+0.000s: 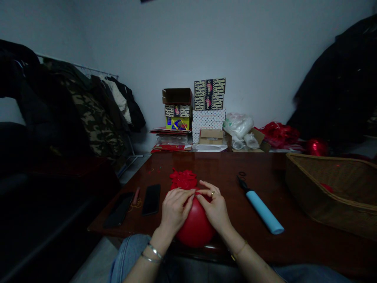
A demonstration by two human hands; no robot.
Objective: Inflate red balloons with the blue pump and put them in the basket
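Observation:
A round, inflated red balloon [196,228] is at the near edge of the dark wooden table, its neck end turned up and away from me. My left hand [176,206] pinches the neck from the left. From the right, my right hand [214,206], with a ring on one finger, pinches the same spot. The fingertips of both hands meet there and hide the neck itself. Just beyond my fingers lies a pile of uninflated red balloons [183,179]. To the right of my hands rests a light blue balloon pump [264,211] with a black nozzle.
Two dark phones, one a black phone [151,199], lie left on the table [218,165], near a small reddish stick [136,195]. Black scissors [242,174] touch the pump's tip area. A wicker basket [332,165] stands at right. Stacked boxes [209,122] line the wall behind.

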